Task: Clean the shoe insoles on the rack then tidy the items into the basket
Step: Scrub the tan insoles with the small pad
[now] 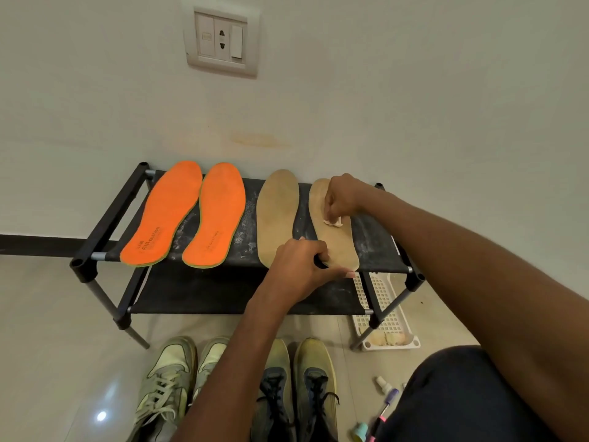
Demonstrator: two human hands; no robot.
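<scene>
my right hand (342,196) pinches a small pale wad (332,221) and presses it on the right tan insole (334,237), which lies flat on the top shelf of the rack (379,250). my left hand (299,266) grips that insole's near end at the shelf's front edge. the other tan insole (277,215) and two orange insoles (188,215) lie alongside. the white basket (387,314) sits on the floor under the rack's right end, near the shoes (242,387).
</scene>
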